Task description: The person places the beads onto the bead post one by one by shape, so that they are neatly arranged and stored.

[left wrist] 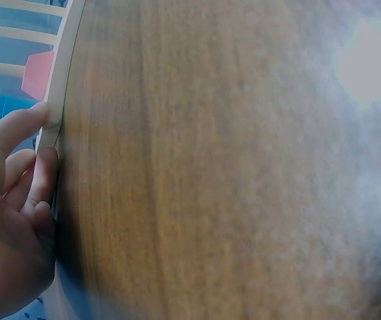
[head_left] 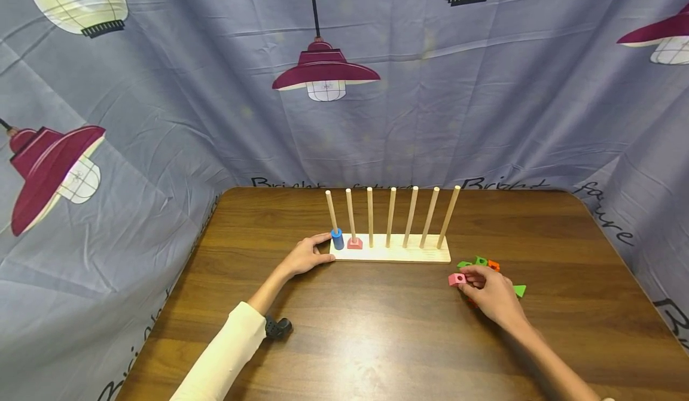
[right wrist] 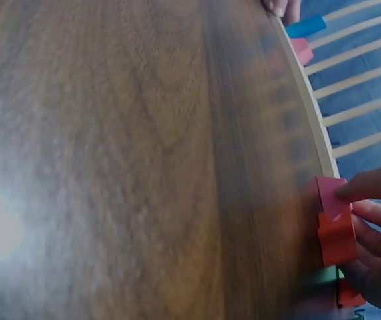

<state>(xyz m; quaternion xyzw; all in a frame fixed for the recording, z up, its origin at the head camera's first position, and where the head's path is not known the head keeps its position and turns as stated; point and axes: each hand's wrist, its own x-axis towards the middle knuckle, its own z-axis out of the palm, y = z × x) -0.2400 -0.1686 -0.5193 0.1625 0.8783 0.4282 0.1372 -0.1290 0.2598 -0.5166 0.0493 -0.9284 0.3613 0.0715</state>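
A wooden peg board (head_left: 395, 256) with several upright pegs stands on the table. A blue cylinder (head_left: 337, 239) sits on its leftmost peg, and a red-pink block (head_left: 354, 243) is on the peg beside it. My left hand (head_left: 307, 255) holds the board's left end, the thumb (left wrist: 27, 123) against the front edge and the other fingers partly hidden. Right of the board, my right hand (head_left: 488, 293) pinches a pink block (head_left: 457, 279) with a round hole. In the right wrist view, an orange-red block (right wrist: 338, 239) appears close in front of that hand's fingers.
Green blocks (head_left: 481, 261), an orange block (head_left: 493, 265) and a green triangular piece (head_left: 519, 291) lie around the right hand, which partly covers the pile. A black strap-like item (head_left: 279, 328) is by the left forearm. Behind the brown table (head_left: 377, 341) hangs a printed curtain (head_left: 409, 120).
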